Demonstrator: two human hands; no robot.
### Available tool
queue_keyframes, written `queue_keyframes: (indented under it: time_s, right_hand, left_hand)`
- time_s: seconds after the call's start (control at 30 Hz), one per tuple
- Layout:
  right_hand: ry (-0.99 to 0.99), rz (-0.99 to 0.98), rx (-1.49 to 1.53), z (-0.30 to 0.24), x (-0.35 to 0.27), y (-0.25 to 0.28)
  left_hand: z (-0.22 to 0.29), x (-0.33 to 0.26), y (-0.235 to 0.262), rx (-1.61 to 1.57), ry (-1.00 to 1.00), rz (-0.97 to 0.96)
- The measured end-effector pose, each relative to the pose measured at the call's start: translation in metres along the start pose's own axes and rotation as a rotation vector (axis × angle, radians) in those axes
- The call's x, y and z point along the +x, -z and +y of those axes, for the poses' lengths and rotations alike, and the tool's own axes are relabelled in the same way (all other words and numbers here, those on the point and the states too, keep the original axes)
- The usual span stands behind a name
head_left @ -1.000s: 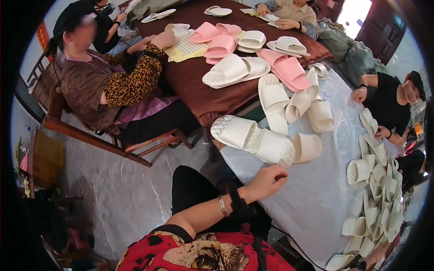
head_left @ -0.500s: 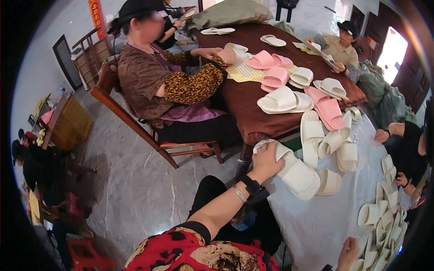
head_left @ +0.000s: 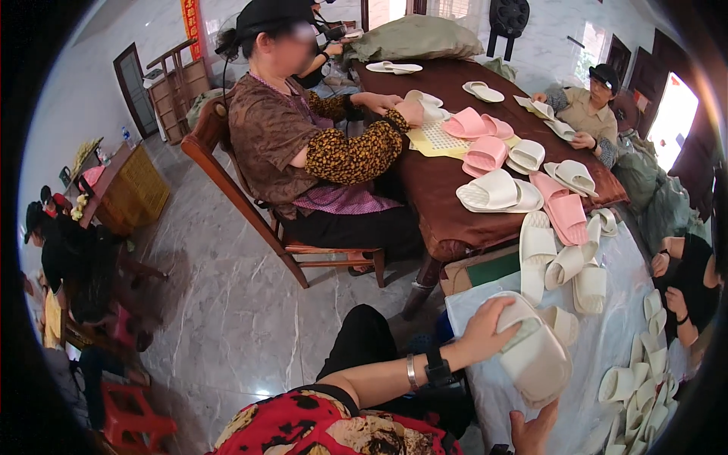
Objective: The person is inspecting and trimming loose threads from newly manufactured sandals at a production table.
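My left hand (head_left: 485, 334) grips a cream slipper (head_left: 535, 364) by its heel end, above the plastic-covered table (head_left: 485, 379). The slipper's toe points toward me. My right hand (head_left: 535, 431) is just below that toe, thumb and fingers apart; whether a fingertip touches it, I cannot tell. Behind the held slipper, another cream slipper (head_left: 561, 326) is partly hidden. Farther off lie more cream slippers (head_left: 537, 254) and a pink pair (head_left: 563, 208) at the edge of the brown-covered table (head_left: 447, 220).
A heap of cream slippers (head_left: 641, 394) covers the table's right side. A seated co-worker (head_left: 265, 144) in leopard-print sleeves handles slippers beside a yellow sheet (head_left: 428, 144). Another co-worker (head_left: 595, 114) sits across the table. A wooden chair (head_left: 243, 197) stands at left.
My left hand has drawn a cream slipper from the far edge toward me and to the right. My right hand has moved left to the slipper's toe.
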State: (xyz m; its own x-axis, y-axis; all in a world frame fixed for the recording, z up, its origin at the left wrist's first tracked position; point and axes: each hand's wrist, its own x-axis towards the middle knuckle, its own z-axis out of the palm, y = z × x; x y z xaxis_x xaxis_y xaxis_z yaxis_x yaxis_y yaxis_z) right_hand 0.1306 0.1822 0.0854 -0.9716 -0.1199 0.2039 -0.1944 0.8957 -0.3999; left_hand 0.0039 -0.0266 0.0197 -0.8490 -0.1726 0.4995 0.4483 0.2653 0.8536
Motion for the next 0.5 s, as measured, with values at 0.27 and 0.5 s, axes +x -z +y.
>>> queue_keyframes:
  time_s: [0.27,0.5]
  right_hand:
    - [0.180,0.121,0.175,0.016,-0.010,-0.002]
    - [0.231,0.082,0.220,0.012,-0.010,0.005]
  left_hand:
    - [0.023,-0.022,-0.022,-0.188,0.161,-0.213]
    - [0.024,-0.018,-0.017,-0.150,0.141,-0.181]
